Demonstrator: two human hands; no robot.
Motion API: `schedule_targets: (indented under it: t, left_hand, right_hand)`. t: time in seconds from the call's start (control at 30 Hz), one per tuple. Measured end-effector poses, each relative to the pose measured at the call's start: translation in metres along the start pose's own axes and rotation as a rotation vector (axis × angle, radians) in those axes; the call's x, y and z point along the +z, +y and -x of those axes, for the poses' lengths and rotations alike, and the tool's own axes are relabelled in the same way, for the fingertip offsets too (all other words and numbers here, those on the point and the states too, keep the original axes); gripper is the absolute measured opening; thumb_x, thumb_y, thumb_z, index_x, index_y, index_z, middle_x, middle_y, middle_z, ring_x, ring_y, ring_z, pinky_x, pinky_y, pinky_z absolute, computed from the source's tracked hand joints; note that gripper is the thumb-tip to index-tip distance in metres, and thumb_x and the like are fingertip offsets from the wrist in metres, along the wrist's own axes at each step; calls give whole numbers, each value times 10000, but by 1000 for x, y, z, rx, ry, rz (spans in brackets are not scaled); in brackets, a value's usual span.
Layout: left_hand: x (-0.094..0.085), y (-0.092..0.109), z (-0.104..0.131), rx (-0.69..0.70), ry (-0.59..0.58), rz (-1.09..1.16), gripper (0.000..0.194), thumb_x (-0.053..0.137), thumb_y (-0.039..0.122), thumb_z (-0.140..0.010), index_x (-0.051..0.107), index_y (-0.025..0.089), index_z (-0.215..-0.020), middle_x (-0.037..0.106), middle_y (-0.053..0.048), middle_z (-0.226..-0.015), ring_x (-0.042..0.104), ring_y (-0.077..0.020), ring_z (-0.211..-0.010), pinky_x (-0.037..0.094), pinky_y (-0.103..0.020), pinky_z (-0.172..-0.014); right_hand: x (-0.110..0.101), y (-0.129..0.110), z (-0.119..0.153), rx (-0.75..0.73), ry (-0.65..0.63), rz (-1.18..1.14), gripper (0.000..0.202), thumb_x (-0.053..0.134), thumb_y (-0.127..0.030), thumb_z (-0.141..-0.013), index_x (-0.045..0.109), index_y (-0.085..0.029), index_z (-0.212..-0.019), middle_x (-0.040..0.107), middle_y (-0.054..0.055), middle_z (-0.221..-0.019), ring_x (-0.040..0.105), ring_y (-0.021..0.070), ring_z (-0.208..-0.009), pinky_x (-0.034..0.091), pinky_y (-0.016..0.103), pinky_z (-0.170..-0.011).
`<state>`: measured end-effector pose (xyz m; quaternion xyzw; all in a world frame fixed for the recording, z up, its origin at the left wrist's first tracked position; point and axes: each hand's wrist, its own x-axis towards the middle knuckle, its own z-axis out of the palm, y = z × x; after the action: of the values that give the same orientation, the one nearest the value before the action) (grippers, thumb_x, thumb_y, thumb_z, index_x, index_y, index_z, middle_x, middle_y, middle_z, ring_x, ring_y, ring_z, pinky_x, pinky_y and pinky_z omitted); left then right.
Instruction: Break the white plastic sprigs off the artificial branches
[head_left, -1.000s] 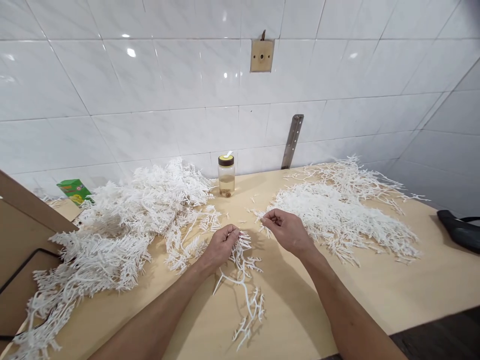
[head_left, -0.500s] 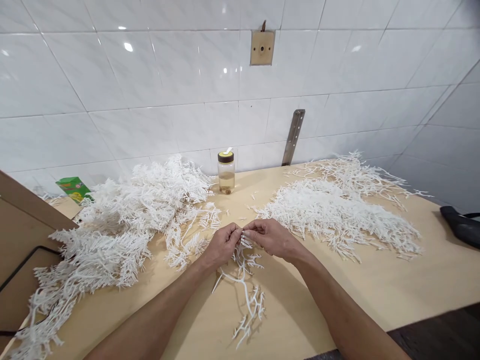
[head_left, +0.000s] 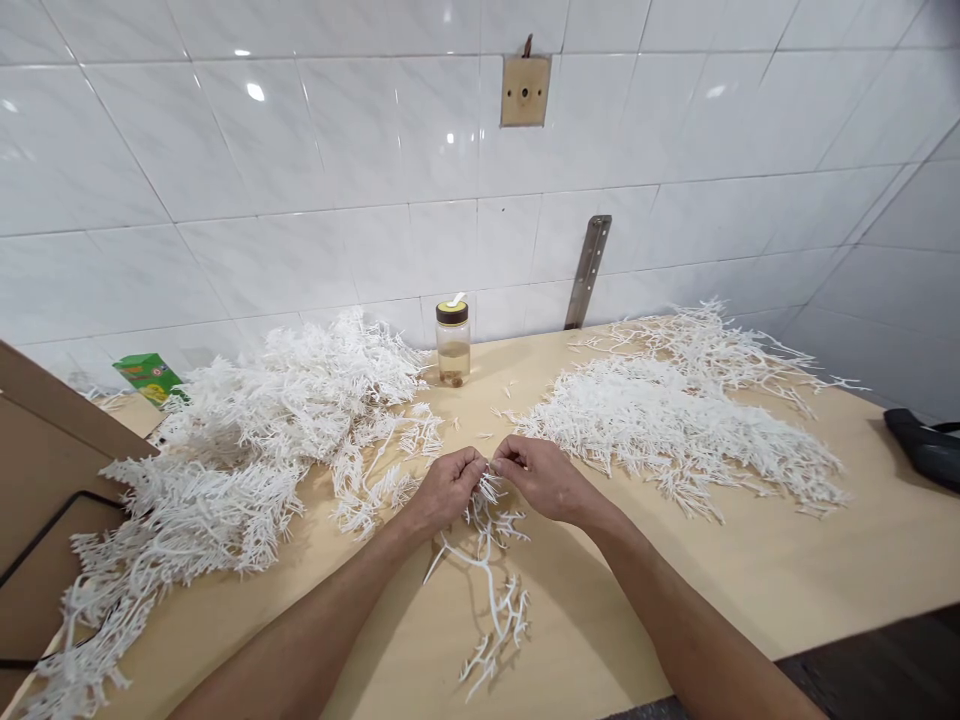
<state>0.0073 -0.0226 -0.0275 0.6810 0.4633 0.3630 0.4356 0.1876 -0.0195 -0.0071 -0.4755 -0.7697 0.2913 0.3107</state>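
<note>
Wooden table (head_left: 750, 590) filling the lower view. Two white heaps on it: big pile of branched plastic sprigs (head_left: 247, 440) left of the jar, flatter pile of small bits (head_left: 675, 420) right of the jar. Jar (head_left: 453, 343) upright at the back of the table against the tiled wall, dark lid on, a little yellowish liquid inside. In front of the jar, near the table's front edge, one white branch (head_left: 491, 570) trailing toward the viewer, its top end up between both hands. Left hand (head_left: 444, 490) closed, pinching that top end. Right hand (head_left: 541, 475) closed too, fingertips meeting the left's on the same tip. Step in hand, by the look of it: picking a small piece off the branch. Next move likely calling for a short pull or snap at the pinch, left hand keeping the branch steady.
</note>
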Motion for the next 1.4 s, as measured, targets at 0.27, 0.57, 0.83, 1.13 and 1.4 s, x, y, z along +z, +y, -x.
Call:
schedule_targets:
  t: [0.27, 0.57, 0.83, 1.13, 1.4]
  left_hand:
    - [3, 5, 5, -13, -58, -8, 359, 481, 465, -877, 416, 198, -645, 370, 50, -592, 344, -109, -561, 288, -244, -549]
    - [7, 6, 8, 91, 87, -55, 338, 406, 437, -935, 398, 206, -689, 381, 54, -612, 364, -114, -591, 322, -256, -598]
    - [6, 2, 5, 137, 136, -157, 324, 407, 396, -939, 377, 208, -677, 363, 57, -605, 347, -117, -592, 299, -265, -596]
    - [3, 4, 3, 40, 103, -37, 336, 432, 434, -922, 447, 198, -684, 435, 40, -624, 398, -120, -599, 328, -257, -584]
    - [2, 1, 2, -42, 110, 163, 349, 526, 484, -863, 476, 190, -681, 465, 41, -618, 391, -103, -551, 331, -238, -544]
  right_hand:
    - [-4, 27, -6, 144, 364, 438, 183, 419, -168, -875, 537, -192, -737, 600, 73, -744, 513, 182, -661, 332, 301, -635]
    - [-21, 18, 0, 189, 156, -86, 323, 506, -462, -871, 657, -181, -916, 599, 16, -700, 501, 136, -547, 395, 282, -556]
    - [-2, 6, 1, 165, -163, -294, 355, 591, -510, -821, 657, -162, -802, 386, -56, -537, 284, 75, -467, 219, 238, -446]
    - [-1, 8, 1, 109, -114, -198, 299, 538, -443, -854, 616, -172, -757, 417, -48, -585, 323, 93, -530, 244, 241, -493]
    - [5, 3, -2, 48, -62, -124, 262, 489, -381, -877, 584, -175, -747, 505, -26, -653, 414, 120, -612, 325, 249, -564]
